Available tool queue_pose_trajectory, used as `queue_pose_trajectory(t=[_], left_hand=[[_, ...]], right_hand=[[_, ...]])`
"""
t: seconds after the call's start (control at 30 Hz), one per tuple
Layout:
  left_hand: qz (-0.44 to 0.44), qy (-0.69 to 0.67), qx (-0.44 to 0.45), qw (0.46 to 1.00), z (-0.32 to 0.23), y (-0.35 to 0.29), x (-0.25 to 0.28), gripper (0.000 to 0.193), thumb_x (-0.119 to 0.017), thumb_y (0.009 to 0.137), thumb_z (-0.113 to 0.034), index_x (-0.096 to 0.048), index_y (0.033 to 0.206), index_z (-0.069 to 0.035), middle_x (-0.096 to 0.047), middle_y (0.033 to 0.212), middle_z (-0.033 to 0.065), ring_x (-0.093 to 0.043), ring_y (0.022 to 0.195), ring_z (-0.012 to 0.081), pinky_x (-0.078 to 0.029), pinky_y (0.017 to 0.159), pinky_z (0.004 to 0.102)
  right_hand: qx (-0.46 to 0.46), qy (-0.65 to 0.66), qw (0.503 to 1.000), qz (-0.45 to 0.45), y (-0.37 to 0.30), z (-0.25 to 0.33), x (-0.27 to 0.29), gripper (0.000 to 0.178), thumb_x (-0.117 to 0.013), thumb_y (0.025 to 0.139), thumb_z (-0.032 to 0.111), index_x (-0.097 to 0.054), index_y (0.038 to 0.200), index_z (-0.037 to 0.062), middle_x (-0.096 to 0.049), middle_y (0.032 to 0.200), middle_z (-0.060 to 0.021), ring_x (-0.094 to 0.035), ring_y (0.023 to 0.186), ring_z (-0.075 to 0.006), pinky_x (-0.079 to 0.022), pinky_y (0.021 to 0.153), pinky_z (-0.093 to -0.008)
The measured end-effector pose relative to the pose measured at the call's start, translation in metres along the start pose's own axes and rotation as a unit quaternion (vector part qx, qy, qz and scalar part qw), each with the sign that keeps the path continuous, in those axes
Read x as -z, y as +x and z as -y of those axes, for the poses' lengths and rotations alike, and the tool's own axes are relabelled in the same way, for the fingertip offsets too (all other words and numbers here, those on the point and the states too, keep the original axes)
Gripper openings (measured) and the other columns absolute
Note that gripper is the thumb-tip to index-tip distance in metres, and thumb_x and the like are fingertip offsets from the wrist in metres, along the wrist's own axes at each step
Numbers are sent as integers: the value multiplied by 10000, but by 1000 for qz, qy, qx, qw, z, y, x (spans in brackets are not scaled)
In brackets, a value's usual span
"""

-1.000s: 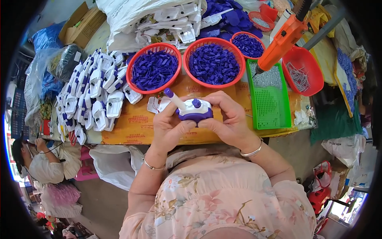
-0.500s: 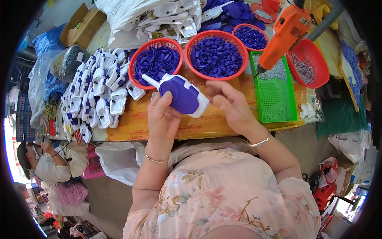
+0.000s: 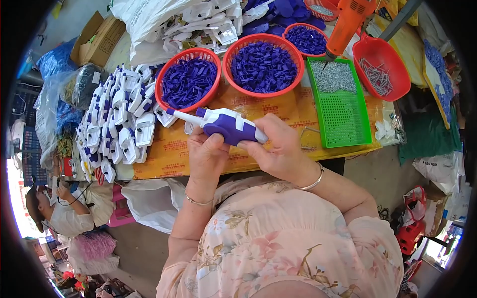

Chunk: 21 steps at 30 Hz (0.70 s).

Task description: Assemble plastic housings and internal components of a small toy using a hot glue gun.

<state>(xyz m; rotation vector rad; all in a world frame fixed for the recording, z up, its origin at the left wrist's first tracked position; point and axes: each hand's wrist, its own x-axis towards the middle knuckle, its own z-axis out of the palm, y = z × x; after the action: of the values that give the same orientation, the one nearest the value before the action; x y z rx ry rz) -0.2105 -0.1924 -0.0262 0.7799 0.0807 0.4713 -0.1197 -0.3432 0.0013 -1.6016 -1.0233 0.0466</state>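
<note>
Both my hands hold a white-and-purple plastic housing (image 3: 229,130) with a thin white stem, above the table. My left hand (image 3: 206,155) grips it near the stem end, thumb on the purple side. Around its blunt white end my right hand (image 3: 282,149) is closed; some fingers are hidden behind. The stem points to the upper left and has a purple tip. Left of my hands lies a heap of similar white-and-purple housings (image 3: 119,121). Just beyond my left hand stands a red basket (image 3: 157,94) of small purple plastic parts.
A second red basket (image 3: 301,69) and a smaller one hold purple pieces. An orange power screwdriver (image 3: 350,25) hangs over a green tray (image 3: 343,124) with small silver screws. Right of it, a red tray (image 3: 400,74) holds metal pins. Another person (image 3: 69,208) sits at far left.
My right hand has moved left and taken hold of the housing's blunt end. The housing has turned, with its white edge now facing up and its stem more level.
</note>
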Motion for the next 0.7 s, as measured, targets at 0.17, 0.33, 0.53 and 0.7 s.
queue_pose_trajectory(t=[0.17, 0.33, 0.53, 0.7], left_hand=[[3, 102, -19, 995, -13, 3, -4, 396, -688, 756, 40, -589, 1137, -9, -639, 1080, 110, -627, 976, 204, -508, 874, 354], [53, 494, -122, 859, -19, 0, -32, 503, -726, 689, -33, -547, 1158, 7, -651, 968, 89, -611, 868, 138, -487, 796, 262], [61, 557, -159, 813, -23, -14, -52, 626, -768, 702, -81, -464, 1242, 11, -623, 1032, 144, -615, 936, 228, -481, 819, 330], [61, 531, -97, 840, -12, -19, -40, 355, -702, 764, -14, -583, 1096, 26, -636, 841, 58, -602, 735, 111, -480, 657, 245]], right_hand=[[44, -11, 999, -5, 13, -10, 5, 418, -774, 706, 178, -583, 1034, 3, -572, 882, -142, -590, 768, -281, -474, 659, -341], [-13, 75, 992, 105, 23, -4, 22, 476, -758, 716, 121, -570, 1123, -40, -592, 978, -115, -597, 912, -199, -480, 791, -313], [-194, 445, 874, 25, 8, -37, 23, 339, -673, 820, 28, -595, 1149, 5, -644, 1050, -31, -608, 950, -134, -492, 866, -302], [-197, 467, 862, 29, -6, -48, 23, 464, -746, 787, 147, -563, 1187, -2, -622, 1107, -51, -583, 1018, -152, -466, 914, -313]])
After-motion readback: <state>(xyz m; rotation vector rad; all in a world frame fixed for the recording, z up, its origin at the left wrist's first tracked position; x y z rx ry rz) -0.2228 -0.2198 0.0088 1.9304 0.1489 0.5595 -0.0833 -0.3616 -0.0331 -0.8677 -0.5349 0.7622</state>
